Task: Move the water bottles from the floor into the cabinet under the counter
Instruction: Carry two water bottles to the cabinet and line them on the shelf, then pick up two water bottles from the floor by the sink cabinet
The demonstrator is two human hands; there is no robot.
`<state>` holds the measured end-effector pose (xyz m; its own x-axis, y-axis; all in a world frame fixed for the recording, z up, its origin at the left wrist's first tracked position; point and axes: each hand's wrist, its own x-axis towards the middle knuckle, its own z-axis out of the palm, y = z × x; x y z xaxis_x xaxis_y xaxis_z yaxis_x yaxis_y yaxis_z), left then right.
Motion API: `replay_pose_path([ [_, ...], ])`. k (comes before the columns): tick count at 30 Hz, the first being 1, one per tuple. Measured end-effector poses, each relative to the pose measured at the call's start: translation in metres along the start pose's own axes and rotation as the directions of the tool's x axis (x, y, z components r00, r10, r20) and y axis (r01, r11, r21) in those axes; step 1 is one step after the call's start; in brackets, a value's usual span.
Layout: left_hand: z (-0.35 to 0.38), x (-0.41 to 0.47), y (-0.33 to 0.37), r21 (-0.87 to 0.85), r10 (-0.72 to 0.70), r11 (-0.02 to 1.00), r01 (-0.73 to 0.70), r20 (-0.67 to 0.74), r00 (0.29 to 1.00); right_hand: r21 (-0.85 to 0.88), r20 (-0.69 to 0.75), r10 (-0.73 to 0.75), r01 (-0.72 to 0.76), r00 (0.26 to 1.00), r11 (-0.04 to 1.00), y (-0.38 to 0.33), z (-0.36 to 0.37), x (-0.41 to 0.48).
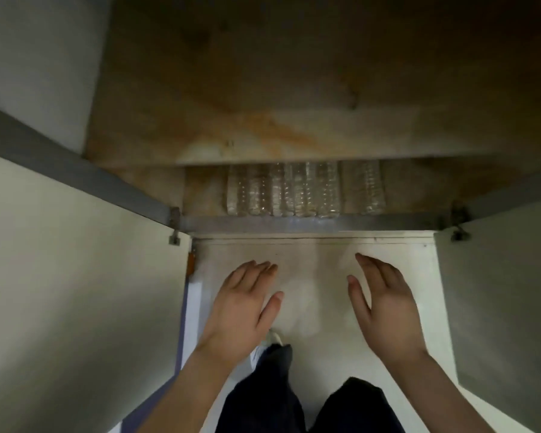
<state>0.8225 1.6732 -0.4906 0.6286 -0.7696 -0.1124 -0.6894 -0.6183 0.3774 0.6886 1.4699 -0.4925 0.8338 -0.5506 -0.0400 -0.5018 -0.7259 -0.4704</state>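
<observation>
Ok, water bottles point(297, 190) sit side by side inside the cabinet point(200, 189), just behind its front rail point(310, 224), long axes pointing away from camera. Left door point(75, 276) and right door point(497, 307) stand wide, floor point(313, 276) between them. Left hand point(244, 304) and right hand point(384, 307) hover over it, fingers released, gripping nothing.

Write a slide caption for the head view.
Open left hand and right hand hover before the cabinet, water bottles lined up inside.

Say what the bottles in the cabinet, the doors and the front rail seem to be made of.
Bottles: clear ribbed plastic, glinting and see-through. Doors: smooth matte pale board, probably laminate; core not visible. Front rail: grey metal by its dull sheen, likely aluminium.
</observation>
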Motion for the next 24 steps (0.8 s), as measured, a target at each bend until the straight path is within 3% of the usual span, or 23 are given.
replay_pose_path([
  [7,-0.250,-0.050,0.151,-0.036,0.082,0.996,-0.081,0.030,0.996,0.000,0.031,-0.002,0.002,1.000,1.000,-0.114,-0.259,-0.063],
  [13,-0.425,-0.082,0.260,-0.094,0.186,0.974,-0.204,-0.177,0.966,-0.062,-0.102,-0.058,0.052,0.993,0.997,-0.179,-0.444,-0.105],
  [18,-0.482,-0.096,0.303,-0.064,0.399,0.903,-0.425,-0.242,0.884,-0.108,-0.246,-0.025,-0.002,0.969,0.994,-0.202,-0.518,-0.142],
  [24,-0.470,-0.105,0.303,-0.065,0.622,0.778,-0.625,-0.062,0.781,-0.036,-0.453,0.202,-0.244,0.868,0.969,-0.219,-0.513,-0.216],
])
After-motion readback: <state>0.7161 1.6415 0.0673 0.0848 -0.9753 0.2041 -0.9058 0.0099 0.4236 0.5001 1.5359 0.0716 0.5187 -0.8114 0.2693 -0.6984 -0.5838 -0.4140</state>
